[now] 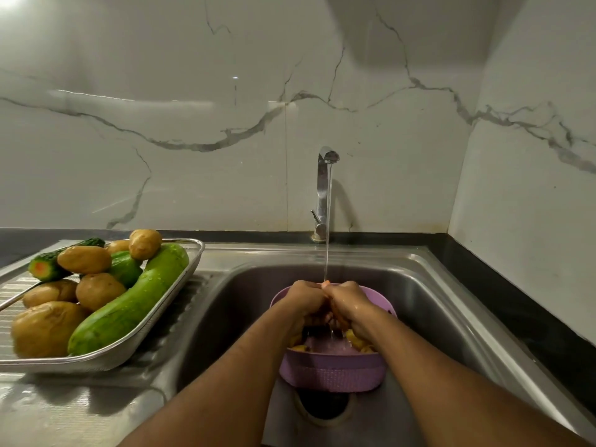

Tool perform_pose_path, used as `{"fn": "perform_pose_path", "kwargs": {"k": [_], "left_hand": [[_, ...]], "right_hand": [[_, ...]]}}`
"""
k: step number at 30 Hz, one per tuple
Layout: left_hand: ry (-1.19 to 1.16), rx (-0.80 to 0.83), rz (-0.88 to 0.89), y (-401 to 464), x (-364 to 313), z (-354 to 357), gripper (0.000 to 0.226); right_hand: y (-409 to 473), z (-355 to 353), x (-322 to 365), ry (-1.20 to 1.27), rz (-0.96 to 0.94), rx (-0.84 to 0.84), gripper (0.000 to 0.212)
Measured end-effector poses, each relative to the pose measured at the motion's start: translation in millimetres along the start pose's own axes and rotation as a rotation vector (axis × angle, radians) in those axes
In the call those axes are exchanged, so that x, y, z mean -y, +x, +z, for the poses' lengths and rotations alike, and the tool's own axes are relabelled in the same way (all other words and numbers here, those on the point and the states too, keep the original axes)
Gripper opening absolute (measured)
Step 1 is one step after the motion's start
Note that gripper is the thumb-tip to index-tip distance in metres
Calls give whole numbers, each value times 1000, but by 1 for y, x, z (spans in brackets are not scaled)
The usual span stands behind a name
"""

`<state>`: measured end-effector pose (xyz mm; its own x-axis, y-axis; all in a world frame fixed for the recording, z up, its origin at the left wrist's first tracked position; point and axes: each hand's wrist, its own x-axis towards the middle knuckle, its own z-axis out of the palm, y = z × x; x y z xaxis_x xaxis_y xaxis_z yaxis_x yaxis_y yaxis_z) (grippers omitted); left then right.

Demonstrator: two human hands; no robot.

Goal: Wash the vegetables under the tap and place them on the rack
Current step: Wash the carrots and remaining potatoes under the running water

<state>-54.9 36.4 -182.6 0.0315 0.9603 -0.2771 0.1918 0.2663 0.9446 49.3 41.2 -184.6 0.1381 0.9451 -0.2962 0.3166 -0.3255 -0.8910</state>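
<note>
Ahead of us rises a glossy white marble backsplash [200,124] crossed by grey veins, and it meets a matching side wall [532,156] in the corner on our right. Along the foot of both runs a dark countertop [503,262], a narrow black band behind and to the right of the steel basin. At the bottom of the basin we see the round drain opening [325,406], dark inside and ringed in metal. On our left the ribbed steel draining board [190,304] slopes beside the basin, its surface wet and shining further forward.
</note>
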Motion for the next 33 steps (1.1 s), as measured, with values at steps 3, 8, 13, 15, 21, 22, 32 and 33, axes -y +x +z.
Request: {"fn": "perform_pose_path", "kwargs": {"k": [3,8,13,15,21,22,32,33], "left_hand": [[34,-12,-12,4,5,-5,21],[20,-30,78,-2,1,0,25],[214,-180,308,-3,-2,-10,26],[251,-241,329,-2,-3,-13,23],[-228,-40,119,-5,-7,0,29],[-248,-28,109,-4,-6,2,28],[4,-147,292,13,3,15,36],[7,-160,316,15,3,16,38]], "right_hand": [[-6,0,0,73,-1,91,27],[3,2,-1,-11,-66,-56,36],[6,-1,4,1,-179,-183,40],[7,-1,5,43,-165,-185,45],[-1,1,5,145,-157,-26,44],[-3,2,4,158,-168,5,40],[-5,-12,-8,201,-136,10,41],[-5,-12,-8,219,-140,14,40]]}}
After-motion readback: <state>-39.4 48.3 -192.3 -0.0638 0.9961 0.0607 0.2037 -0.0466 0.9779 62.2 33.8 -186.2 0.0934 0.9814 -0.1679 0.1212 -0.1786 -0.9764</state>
